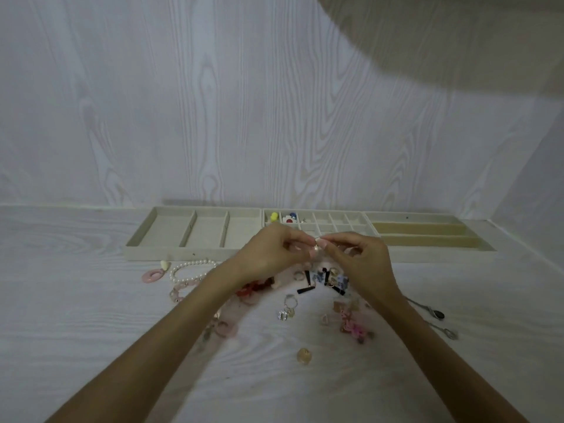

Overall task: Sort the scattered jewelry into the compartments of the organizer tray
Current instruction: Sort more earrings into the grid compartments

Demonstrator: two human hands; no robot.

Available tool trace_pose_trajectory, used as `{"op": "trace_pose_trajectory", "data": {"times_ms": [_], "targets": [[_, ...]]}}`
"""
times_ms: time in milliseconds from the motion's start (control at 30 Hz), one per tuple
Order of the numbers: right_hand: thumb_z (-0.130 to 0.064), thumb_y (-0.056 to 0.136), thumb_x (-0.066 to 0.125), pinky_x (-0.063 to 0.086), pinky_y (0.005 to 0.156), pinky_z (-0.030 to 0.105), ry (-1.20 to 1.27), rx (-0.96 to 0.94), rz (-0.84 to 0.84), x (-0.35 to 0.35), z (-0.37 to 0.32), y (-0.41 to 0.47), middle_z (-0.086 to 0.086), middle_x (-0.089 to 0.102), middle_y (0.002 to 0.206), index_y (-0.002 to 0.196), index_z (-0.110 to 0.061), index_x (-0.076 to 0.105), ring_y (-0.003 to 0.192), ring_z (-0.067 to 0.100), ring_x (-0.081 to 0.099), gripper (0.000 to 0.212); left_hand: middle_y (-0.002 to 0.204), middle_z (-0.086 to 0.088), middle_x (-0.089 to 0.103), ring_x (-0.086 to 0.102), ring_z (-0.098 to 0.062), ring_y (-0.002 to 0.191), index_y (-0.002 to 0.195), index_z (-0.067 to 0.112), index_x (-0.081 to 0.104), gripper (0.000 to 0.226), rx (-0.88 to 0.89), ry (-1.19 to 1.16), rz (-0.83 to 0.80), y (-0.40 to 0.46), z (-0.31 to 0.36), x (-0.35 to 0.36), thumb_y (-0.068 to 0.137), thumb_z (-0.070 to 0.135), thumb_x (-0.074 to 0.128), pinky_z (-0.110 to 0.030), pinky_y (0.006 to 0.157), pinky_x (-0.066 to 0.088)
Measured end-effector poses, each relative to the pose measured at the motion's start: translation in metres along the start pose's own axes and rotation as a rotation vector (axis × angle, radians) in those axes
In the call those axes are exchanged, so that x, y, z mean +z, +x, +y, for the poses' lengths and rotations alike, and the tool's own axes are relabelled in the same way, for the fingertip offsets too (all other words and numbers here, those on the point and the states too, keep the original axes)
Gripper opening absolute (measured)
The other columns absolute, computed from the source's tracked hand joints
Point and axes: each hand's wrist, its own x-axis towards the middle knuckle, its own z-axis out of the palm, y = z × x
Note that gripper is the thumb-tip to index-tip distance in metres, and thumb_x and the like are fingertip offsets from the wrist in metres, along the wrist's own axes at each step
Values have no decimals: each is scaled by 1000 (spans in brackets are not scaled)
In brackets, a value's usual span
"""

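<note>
Three beige organizer trays stand in a row at the back of the table: one with three wide compartments (171,230), a middle one with small square cells (338,221) and a right one with long slots (427,236). Yellow pieces (274,215) and blue, red and white pieces (290,218) lie in the small cells. My left hand (268,254) and my right hand (363,261) meet fingertip to fingertip above the pile and pinch one small pale item (316,247), too small to identify. Scattered jewelry (317,279) lies below the hands.
A pearl bracelet (190,268), a pink ring-shaped piece (154,276) and pink chain links (180,293) lie at the left. Two silver pieces (433,312) sit at the right. A round amber piece (304,355) lies near me. A wall rises directly behind the trays.
</note>
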Motion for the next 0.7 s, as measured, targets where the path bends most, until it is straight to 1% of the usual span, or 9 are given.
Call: {"op": "trace_pose_trajectory", "data": {"times_ms": [67, 100, 167, 200, 233, 300, 400, 533, 700], "targets": [[-20, 79, 73, 45, 60, 12, -50, 0, -38, -5, -1, 23, -11, 71, 78, 87, -24, 74, 67, 3, 59, 9, 100, 0, 73, 66, -7, 90, 114, 13, 69, 28, -8, 62, -9, 20, 0, -13, 85, 14, 67, -20, 86, 52], [-22, 79, 73, 44, 61, 10, -106, -7, -55, -7, -1, 36, -14, 70, 78, 86, -25, 74, 66, 1, 58, 7, 99, 0, 72, 66, -10, 92, 113, 13, 68, 28, -28, 87, -5, 31, -1, -20, 85, 13, 66, -25, 89, 52], [-25, 80, 73, 42, 60, 9, -267, -25, -93, -9, 2, 62, -16, 69, 76, 86, -26, 75, 64, -1, 57, 7, 93, 5, 71, 65, -12, 93, 111, 17, 68, 26, -82, 165, 6, 53, -8, -32, 85, 14, 66, -34, 92, 52], [-27, 80, 73, 43, 62, 12, -346, -28, -115, -9, 4, 73, -14, 69, 76, 87, -25, 76, 64, 0, 57, 8, 92, 8, 70, 65, -12, 95, 110, 20, 68, 25, -106, 221, 12, 63, -13, -35, 85, 17, 65, -36, 92, 52], [-28, 81, 72, 45, 63, 17, -423, -30, -139, -8, 9, 87, -12, 70, 78, 89, -25, 76, 66, 1, 57, 9, 94, 9, 70, 64, -12, 96, 109, 23, 68, 23, -127, 286, 22, 74, -18, -39, 86, 20, 64, -37, 92, 51], [-31, 82, 70, 46, 65, 25, -567, -40, -208, -4, 16, 107, -10, 71, 82, 90, -27, 76, 69, 3, 56, 11, 105, 9, 69, 63, -12, 101, 110, 28, 67, 23, -156, 435, 30, 91, -25, -42, 89, 24, 60, -33, 88, 50], [-32, 84, 68, 37, 64, 23, -731, -60, -340, 8, 28, 130, -7, 71, 88, 92, -27, 76, 69, 2, 51, 12, 115, 9, 66, 61, -14, 105, 114, 31, 66, 25, -153, 570, 29, 112, -37, -42, 92, 24, 56, -26, 80, 45], [-27, 86, 65, 39, 68, 22, -867, -55, -480, 23, 39, 146, -5, 72, 95, 94, -26, 76, 78, 8, 57, 14, 118, 8, 66, 61, -15, 106, 115, 31, 65, 27, -141, 586, 24, 128, -47, -41, 92, 21, 55, -30, 84, 48], [-28, 83, 70, 38, 66, 24, -986, -6, -585, 34, 47, 157, -6, 70, 94, 93, -24, 76, 79, 10, 55, 13, 118, 7, 66, 61, -17, 106, 116, 29, 65, 29, -119, 594, 15, 132, -52, -43, 91, 19, 55, -34, 88, 49]]}}
